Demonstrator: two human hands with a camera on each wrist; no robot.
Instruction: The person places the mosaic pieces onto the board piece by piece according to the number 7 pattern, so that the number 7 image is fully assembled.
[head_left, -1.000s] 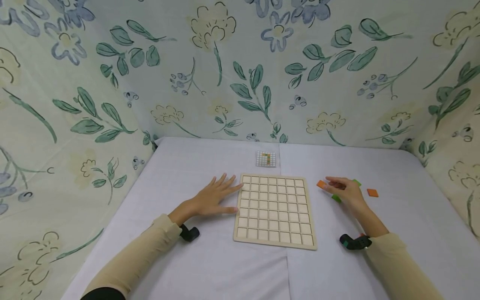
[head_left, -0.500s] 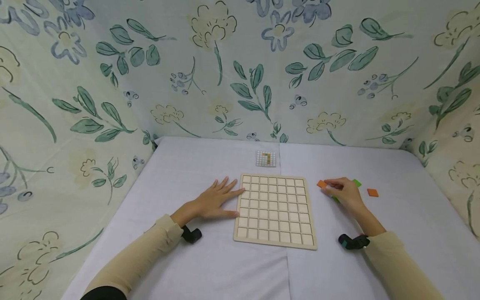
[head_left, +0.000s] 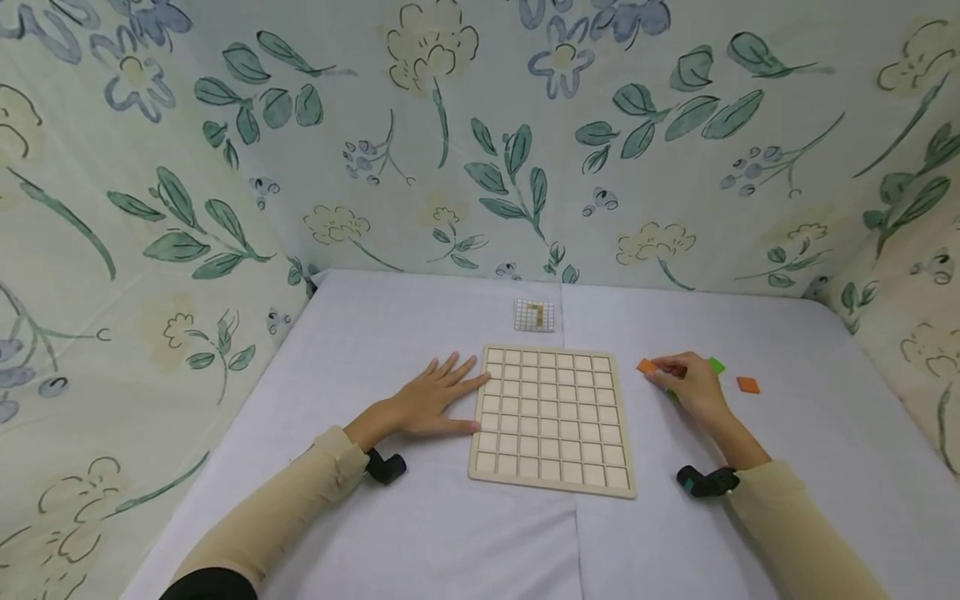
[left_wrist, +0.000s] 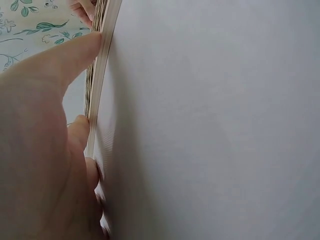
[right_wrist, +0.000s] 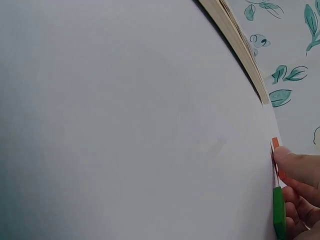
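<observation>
Currently, one orange tile (head_left: 646, 366) lies to the right of the board (head_left: 549, 412), pinched by the nearer right hand (head_left: 692, 385); the left hand (head_left: 435, 402) is spread, touching the board's left edge. The right wrist view shows clearly a green tile (right_wrist: 279, 212) beside this hand, mostly hidden in the head view.

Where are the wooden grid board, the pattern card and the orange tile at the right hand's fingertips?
Wooden grid board (head_left: 548, 410): head view, a cell near its middle.
Pattern card (head_left: 534, 316): head view, its printed face.
Orange tile (head_left: 645, 366): head view, its uncovered top face.
</observation>
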